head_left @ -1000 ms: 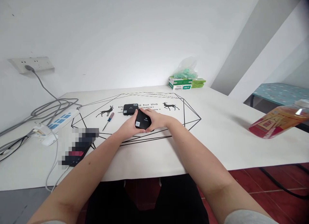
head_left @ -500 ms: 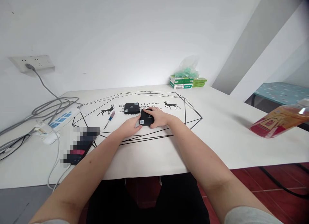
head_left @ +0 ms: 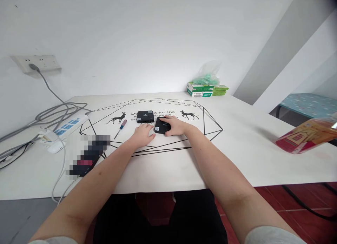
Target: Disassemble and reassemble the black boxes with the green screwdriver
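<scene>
My right hand grips the right side of a flat black box, fingers over its far edge and thumb at the near side. This box has rounded corners and a small white code label, and it lies on the printed table mat. To its left, my left hand rests on the mat with fingers apart, holding nothing. Just beyond those fingertips lies a second flat black box with similar labels. A screwdriver with a blue and red handle lies farther left.
At left are a power strip with tangled grey cables and a phone, partly pixelated. Green and white cartons under a plastic bag stand by the wall. A bottle of reddish-orange liquid is at right.
My left hand has let go of the nearer black box and shifted slightly left, its fingers spreading. My right hand keeps its hold. The view has shifted a little.
</scene>
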{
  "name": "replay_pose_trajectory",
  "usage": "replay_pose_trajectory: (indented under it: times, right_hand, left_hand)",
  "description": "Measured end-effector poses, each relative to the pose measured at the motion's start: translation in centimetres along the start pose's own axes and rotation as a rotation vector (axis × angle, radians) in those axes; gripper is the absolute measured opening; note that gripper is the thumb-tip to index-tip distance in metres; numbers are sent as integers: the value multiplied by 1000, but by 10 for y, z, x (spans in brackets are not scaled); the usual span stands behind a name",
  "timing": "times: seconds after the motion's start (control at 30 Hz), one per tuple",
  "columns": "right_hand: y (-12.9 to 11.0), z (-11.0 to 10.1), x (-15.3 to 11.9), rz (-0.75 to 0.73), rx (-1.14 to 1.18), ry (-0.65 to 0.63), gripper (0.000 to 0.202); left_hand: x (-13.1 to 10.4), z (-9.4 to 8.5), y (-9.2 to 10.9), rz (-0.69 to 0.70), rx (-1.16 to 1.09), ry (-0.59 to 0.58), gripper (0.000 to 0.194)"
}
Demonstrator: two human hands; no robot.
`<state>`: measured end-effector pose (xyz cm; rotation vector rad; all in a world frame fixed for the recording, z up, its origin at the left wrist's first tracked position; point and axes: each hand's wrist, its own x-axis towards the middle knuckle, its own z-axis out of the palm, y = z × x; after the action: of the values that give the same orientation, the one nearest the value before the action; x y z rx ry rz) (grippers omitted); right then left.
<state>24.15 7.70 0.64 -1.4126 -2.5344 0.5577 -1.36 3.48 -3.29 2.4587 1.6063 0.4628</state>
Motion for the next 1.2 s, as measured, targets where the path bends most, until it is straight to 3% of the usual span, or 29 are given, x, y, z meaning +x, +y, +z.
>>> replay_pose_trajectory:
  times: [0.3, 0.5, 0.6, 0.87, 1.0, 1.2]
  right_hand:
    - [9, 1, 4, 17, 16, 58, 102]
    - [17, 4, 7, 42, -46, 154, 65]
    - [18, 7, 8, 131, -82, 207, 59]
    - [10, 11, 20, 325, -132, 229, 46]
    - [4, 15, 24, 322, -151, 222, 33]
    - [4, 17, 24, 303, -172, 213, 32]
  left_hand:
    - [2, -11, 0, -171, 217, 85, 34]
    - [3, -17, -3, -319, 228, 127, 37]
    - [5, -17, -6, -347, 203, 145, 38]
    - [10, -9, -16, -402, 84, 126, 66]
    - [15, -6, -22, -388, 10, 129, 70]
    - [17, -3, -28, -381, -26, 139, 74]
